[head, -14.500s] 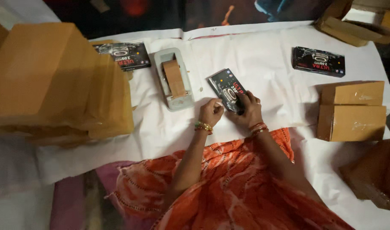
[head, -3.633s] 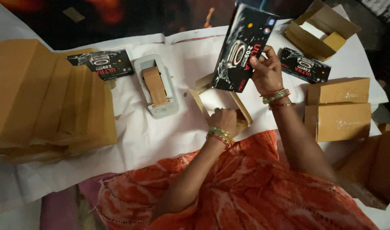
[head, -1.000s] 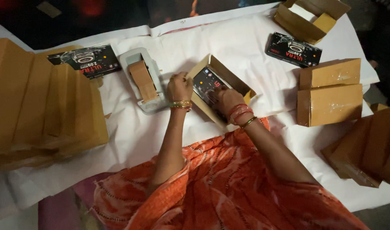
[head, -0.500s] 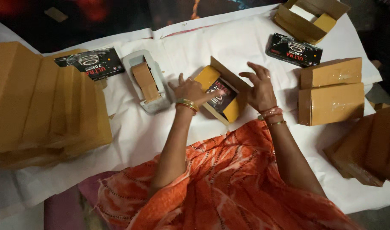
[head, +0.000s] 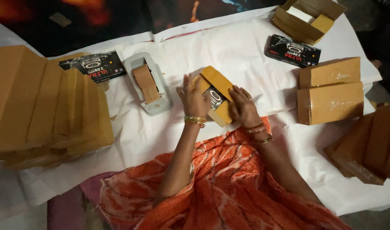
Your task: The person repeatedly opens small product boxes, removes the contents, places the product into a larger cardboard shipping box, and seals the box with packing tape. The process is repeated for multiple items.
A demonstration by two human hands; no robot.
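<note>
The small brown box (head: 218, 96) lies on the white sheet (head: 229, 47), its flaps partly folded over a dark pack that shows between them. The left hand (head: 192, 97) presses flat against the box's left side, fingers spread upward. The right hand (head: 242, 106) rests on the box's right edge, fingers bent over the flap. Left of the box stands a tape dispenser (head: 148, 88), near but apart. Beyond the box the sheet is bare up to its far edge. Right of the box sit two sealed cartons (head: 331, 91); far left, a stack of flat cartons (head: 46, 106).
</note>
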